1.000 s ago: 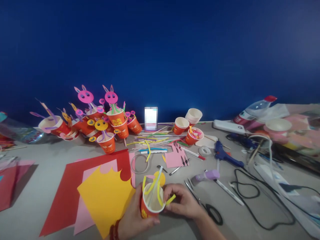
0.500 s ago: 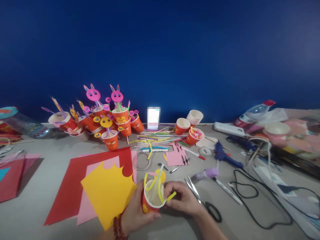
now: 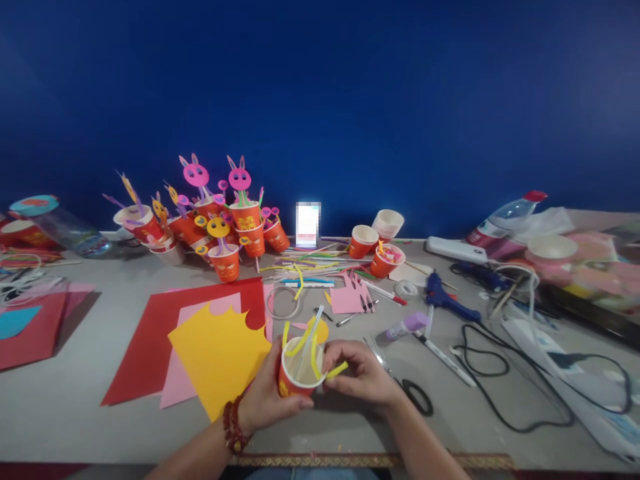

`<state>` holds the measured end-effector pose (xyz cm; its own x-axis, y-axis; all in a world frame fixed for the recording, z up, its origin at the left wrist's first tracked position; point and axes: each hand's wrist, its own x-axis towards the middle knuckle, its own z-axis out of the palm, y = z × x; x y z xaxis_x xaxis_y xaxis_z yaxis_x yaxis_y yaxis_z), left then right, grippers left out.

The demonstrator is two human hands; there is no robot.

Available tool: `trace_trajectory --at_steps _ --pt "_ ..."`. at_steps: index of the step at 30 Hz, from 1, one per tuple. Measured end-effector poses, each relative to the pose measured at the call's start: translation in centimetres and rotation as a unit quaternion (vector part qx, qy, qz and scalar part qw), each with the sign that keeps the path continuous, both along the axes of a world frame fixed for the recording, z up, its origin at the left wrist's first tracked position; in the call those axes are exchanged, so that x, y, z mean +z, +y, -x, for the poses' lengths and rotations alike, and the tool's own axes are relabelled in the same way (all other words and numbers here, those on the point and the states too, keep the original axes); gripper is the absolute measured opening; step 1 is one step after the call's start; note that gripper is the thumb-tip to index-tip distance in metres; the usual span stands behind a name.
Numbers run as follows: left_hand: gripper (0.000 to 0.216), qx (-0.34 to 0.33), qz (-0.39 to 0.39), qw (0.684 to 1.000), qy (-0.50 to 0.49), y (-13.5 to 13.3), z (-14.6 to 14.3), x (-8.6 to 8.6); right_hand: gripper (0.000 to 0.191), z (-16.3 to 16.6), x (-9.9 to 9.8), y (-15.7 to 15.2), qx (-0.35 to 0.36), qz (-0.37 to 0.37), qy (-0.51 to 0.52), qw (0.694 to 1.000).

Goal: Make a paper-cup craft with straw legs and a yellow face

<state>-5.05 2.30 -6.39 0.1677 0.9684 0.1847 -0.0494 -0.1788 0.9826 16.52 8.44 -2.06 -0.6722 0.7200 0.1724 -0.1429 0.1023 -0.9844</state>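
Observation:
My left hand (image 3: 270,393) is wrapped round a red paper cup (image 3: 296,387) from its left side, above the near part of the table. Yellow pipe cleaners (image 3: 299,343) and a pale straw (image 3: 310,340) stand in the cup, leaning against its rim. At the right side of the rim, my right hand (image 3: 357,373) pinches a yellow pipe cleaner (image 3: 338,369), whose short end sticks out to the right. A round yellow paper piece (image 3: 317,329) lies just behind the cup.
Yellow card (image 3: 220,353) lies over pink and red sheets at left. Scissors (image 3: 417,398), a glue stick (image 3: 406,325), a marker (image 3: 445,360) and a blue glue gun (image 3: 450,300) with a black cord lie at right. Decorated cups (image 3: 225,263) stand at back left.
The view has tilted downward, bringing the table's front edge into sight. Both hands keep the same hold on the cup and pipe cleaner, with little visible movement.

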Motion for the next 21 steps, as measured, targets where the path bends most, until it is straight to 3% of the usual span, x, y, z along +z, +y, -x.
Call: trace_trajectory --at_steps 6,14,21 --pt "0.086 -0.010 -0.004 1.000 -0.011 -0.03 -0.06 0.38 0.024 0.09 -0.16 -0.06 -0.012 -0.020 0.016 1.000" --pt "0.087 0.021 -0.036 0.999 0.019 -0.36 0.38 -0.51 0.023 0.00 0.23 -0.11 -0.014 -0.048 0.011 0.999" --pt "0.086 0.000 -0.036 0.999 0.012 -0.21 0.25 0.44 0.021 0.09 0.25 -0.17 -0.009 -0.051 0.027 0.998"
